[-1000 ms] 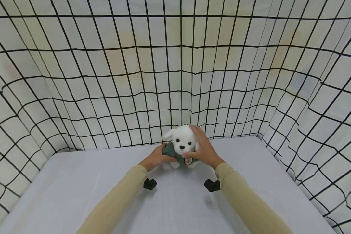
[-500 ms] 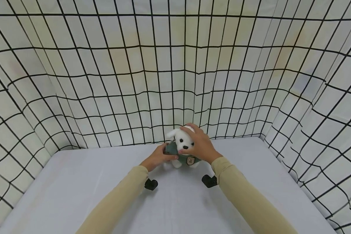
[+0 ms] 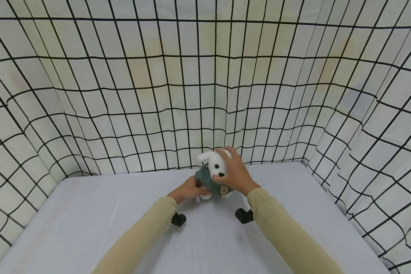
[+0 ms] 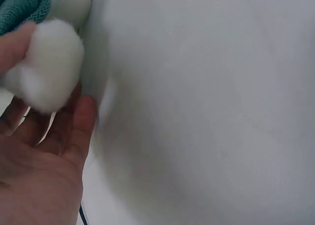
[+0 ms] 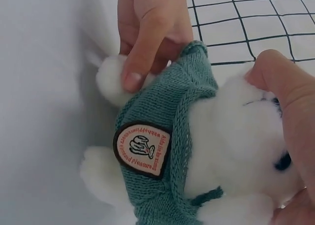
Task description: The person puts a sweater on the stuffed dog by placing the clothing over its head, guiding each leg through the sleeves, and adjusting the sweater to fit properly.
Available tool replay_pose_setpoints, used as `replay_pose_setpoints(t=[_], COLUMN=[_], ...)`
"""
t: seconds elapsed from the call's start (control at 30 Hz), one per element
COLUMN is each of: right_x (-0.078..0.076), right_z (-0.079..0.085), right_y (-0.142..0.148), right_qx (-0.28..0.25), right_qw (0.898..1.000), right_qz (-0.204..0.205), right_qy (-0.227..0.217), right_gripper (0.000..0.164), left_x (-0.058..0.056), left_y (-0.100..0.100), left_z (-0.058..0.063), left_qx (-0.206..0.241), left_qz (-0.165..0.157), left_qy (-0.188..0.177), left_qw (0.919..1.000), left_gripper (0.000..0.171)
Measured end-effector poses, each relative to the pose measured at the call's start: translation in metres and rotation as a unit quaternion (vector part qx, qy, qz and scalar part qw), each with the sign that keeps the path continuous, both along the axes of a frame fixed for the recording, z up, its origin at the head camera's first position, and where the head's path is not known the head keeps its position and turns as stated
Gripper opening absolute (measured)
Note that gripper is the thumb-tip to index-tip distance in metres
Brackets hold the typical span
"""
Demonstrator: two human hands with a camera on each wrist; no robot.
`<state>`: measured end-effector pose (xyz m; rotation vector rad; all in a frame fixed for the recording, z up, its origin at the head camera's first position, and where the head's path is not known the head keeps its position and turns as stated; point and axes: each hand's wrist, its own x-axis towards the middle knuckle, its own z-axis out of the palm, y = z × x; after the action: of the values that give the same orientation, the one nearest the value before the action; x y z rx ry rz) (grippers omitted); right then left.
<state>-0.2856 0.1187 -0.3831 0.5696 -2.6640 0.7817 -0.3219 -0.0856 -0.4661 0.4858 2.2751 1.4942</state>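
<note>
A white plush dog (image 3: 210,167) in a green knitted sweater (image 5: 162,92) stands near the back edge of the table, its head turned a little to one side. My right hand (image 3: 238,173) grips the head from the right, the thumb across the muzzle and the fingers over the top. From the left, my left hand (image 3: 187,190) holds one fluffy white leg (image 4: 54,67), thumb on one side and fingers curled behind. An oval-ended patch (image 5: 142,148) is sewn on the sweater's front. The right hand hides part of the face.
A white-covered table (image 3: 205,243) lies under everything. White walls with a black grid (image 3: 205,95) rise behind and at both sides. A black wrist-worn piece (image 3: 179,219) sits under the left sleeve, another (image 3: 244,215) beside the right.
The left hand has moved down from the sweater's side to the leg. The right hand has shifted across the head, and the plush dog's face has turned toward the right.
</note>
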Motion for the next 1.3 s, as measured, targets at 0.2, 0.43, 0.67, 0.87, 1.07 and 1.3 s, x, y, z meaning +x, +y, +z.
replay_pose_setpoints(t=[0.2,0.43,0.67,0.87,1.07,1.3], right_x=[-0.001,0.000,0.003,0.006,0.009,0.013], right_z=[-0.001,-0.008,-0.022,-0.037,-0.051,-0.062], right_y=[0.007,0.011,0.013,0.019,0.023,0.029], right_qx=[-0.035,-0.069,-0.081,-0.107,-0.146,-0.116], right_qw=[0.999,0.997,0.995,0.985,0.971,0.962], right_qz=[0.010,0.012,0.014,0.017,0.042,0.046], right_qy=[0.003,-0.023,-0.063,-0.135,-0.186,-0.242], right_gripper=[0.079,0.083,0.087,0.086,0.089,0.086], left_x=[0.002,0.009,0.019,0.026,0.032,0.035], left_y=[-0.013,-0.038,-0.052,-0.053,-0.047,-0.043], left_z=[0.009,0.032,0.051,0.060,0.068,0.064], left_qx=[0.000,-0.027,-0.043,-0.066,-0.088,-0.117], left_qz=[0.027,0.060,0.061,0.054,0.044,0.028], left_qy=[0.055,0.112,0.135,0.161,0.191,0.177], left_qw=[0.9981,0.9916,0.9880,0.9833,0.9767,0.9767], left_gripper=[0.061,0.039,0.031,0.028,0.025,0.029])
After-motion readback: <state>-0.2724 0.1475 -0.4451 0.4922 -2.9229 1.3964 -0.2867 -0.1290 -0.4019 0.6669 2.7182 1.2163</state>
